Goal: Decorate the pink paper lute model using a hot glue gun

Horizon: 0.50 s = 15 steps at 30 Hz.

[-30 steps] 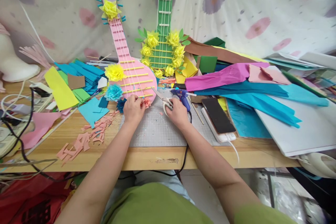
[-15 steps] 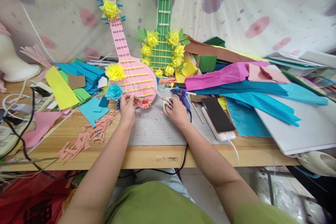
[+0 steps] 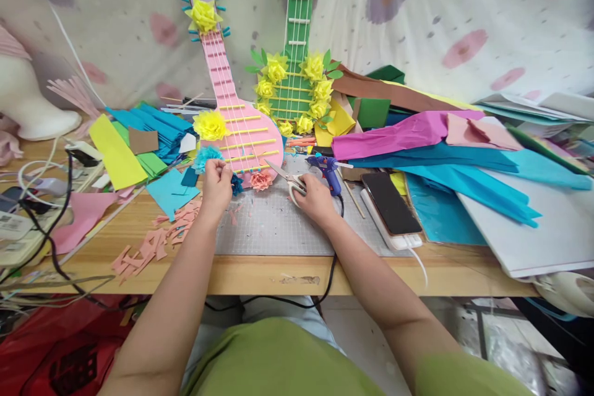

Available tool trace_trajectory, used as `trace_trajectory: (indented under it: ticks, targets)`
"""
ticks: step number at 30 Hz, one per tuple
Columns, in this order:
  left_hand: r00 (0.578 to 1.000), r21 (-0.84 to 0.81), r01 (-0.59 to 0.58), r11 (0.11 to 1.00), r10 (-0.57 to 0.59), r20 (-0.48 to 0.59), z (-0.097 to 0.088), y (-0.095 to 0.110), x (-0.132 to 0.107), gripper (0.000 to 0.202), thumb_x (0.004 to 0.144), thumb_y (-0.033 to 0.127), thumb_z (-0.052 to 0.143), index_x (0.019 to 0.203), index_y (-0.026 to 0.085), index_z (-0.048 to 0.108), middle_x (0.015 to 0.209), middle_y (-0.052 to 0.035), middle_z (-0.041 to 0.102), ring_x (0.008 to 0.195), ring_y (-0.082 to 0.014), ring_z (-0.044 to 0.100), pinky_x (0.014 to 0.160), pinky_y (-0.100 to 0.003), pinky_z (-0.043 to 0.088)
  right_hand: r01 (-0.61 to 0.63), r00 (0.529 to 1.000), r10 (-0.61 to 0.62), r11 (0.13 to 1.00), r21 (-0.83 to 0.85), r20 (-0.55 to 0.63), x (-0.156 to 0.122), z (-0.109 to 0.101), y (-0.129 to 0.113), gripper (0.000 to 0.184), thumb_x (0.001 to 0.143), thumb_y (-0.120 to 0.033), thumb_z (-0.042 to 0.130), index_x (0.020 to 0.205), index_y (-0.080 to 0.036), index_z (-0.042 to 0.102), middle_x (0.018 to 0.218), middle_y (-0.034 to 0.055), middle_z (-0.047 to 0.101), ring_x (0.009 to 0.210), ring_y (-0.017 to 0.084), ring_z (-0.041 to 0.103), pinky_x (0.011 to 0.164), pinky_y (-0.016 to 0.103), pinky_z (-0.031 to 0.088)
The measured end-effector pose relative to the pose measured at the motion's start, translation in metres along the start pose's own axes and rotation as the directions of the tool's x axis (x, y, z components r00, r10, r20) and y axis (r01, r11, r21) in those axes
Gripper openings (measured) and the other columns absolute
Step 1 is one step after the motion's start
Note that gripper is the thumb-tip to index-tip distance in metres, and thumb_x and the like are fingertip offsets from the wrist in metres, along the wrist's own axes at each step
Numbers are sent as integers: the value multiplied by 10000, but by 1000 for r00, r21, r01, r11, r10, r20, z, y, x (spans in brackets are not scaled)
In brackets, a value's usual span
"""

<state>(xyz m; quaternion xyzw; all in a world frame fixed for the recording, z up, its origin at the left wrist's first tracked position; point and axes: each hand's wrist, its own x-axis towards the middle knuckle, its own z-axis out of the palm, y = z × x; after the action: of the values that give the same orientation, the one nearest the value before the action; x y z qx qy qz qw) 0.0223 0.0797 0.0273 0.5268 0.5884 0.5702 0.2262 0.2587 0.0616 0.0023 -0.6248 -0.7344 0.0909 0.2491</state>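
Observation:
My right hand [image 3: 315, 201] grips a pair of scissors [image 3: 293, 183] with pale handles, its blades pointing up and left toward the pink paper guitar [image 3: 253, 130]. My left hand [image 3: 217, 189] is closed in a pinch at the guitar's lower left, beside a light blue paper flower [image 3: 206, 159]; whatever lies between the fingertips is hidden. A dark blue flower [image 3: 236, 184] shows just right of that hand, and a coral paper flower [image 3: 260, 181] sits at the guitar's bottom edge. Higher on the guitar is a yellow flower [image 3: 211, 125].
A blue glue gun [image 3: 328, 172] lies just beyond my right hand, its cord crossing the table edge. Farther right are a phone [image 3: 390, 203] on a white power bank and stacked coloured paper [image 3: 440, 158]. Coral scraps [image 3: 148, 250] lie left; a green paper guitar [image 3: 297, 74] stands behind.
My left hand has moved slightly left, away from the coral flower, uncovering the dark blue flower. The right hand still holds the scissors in nearly the same place. The view has shifted slightly.

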Motion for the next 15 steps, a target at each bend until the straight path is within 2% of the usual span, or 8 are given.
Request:
trace_trajectory:
  ticks: [3,5,7,9,12,15]
  targets:
    - [999,104,47,993,-47,2,-21,7,1,102,776,254,555,816,207,474,615,39,478,523,-99,450,519,-230,375,1,1000,-1,1000,-6,0,0,2,1,226,786,-305,517,958,-164,552,906,75,646,801,196,593,654,272,386]
    - [995,126,93,988,-89,-41,-38,12,4,82,764,237,556,810,202,498,590,47,467,492,-92,422,490,-223,359,-3,1000,3,1000,-8,0,0,4,1,227,781,-308,518,956,-166,552,899,75,646,796,199,593,651,274,390]
    - [979,64,146,987,-135,-152,-53,16,8,69,757,232,555,789,195,506,584,46,468,485,-89,425,478,-218,374,-8,1000,8,1000,-4,-8,0,5,3,225,777,-308,519,950,-167,551,898,77,645,803,204,594,659,277,397]
    - [962,-76,197,977,-208,-176,-64,18,9,77,739,229,571,782,190,521,639,22,533,532,-96,496,526,-231,452,-22,999,22,1000,5,-33,1,7,4,218,781,-303,511,947,-167,549,907,82,643,817,211,594,677,285,407]
    - [964,-232,245,941,-262,-47,-74,14,6,216,636,179,655,835,188,571,822,-29,648,733,-136,625,714,-289,536,-61,995,62,998,22,-81,1,9,6,218,797,-298,479,960,-166,540,944,104,637,853,226,595,712,307,424]
    - [964,-195,265,944,-262,38,-85,11,0,337,529,154,729,847,182,620,888,-49,683,828,-178,658,780,-321,539,-94,987,96,995,17,-131,1,10,9,236,814,-288,447,996,-156,520,984,135,622,903,247,589,759,342,436]
